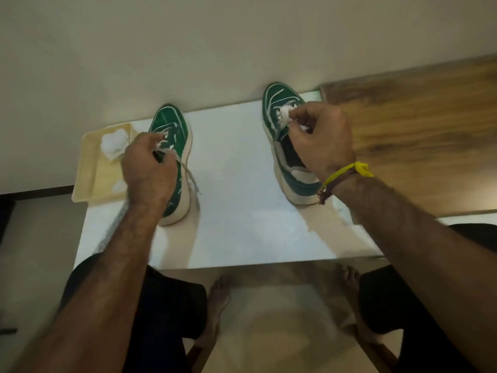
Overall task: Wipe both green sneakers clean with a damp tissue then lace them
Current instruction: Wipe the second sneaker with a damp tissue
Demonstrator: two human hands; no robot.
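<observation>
White tabletop (242, 184), pale wall beyond, wood-grain panel (416, 117) at the far right corner; bare feet and dark shorts visible below the near edge.

Left green sneaker (174, 125): on the tabletop, toe toward the wall, just right of the cream tray (91, 181). Laces loose, one free end trailing over the side that faces the other shoe.

Right green sneaker (277, 103): well to the right of the tray, toe toward the wall, near the wood-grain panel.

Left hand (148, 168): over the throat of the left green sneaker, fingers curled around its white laces (188, 173).

Right hand (322, 138): over the tongue of the right green sneaker, fingertips pinching a small white wad, apparently the damp tissue (285, 113), against the lace area; yellow thread band (347, 170) at the wrist.

Spare tissue (113, 144): crumpled, lying in the far end of the tray, just left of the left hand.

Judged stage: wiping and lacing overlapping, neither shoe fully laced.

Risks: attention split across two shoes, hence a missed eyelet or uneven lace ends; wet tissue shredding on eyelets and leaving lint; a pull on the laces dragging the left sneaker into the tray, which overhangs the table's left edge and could tip off.
</observation>
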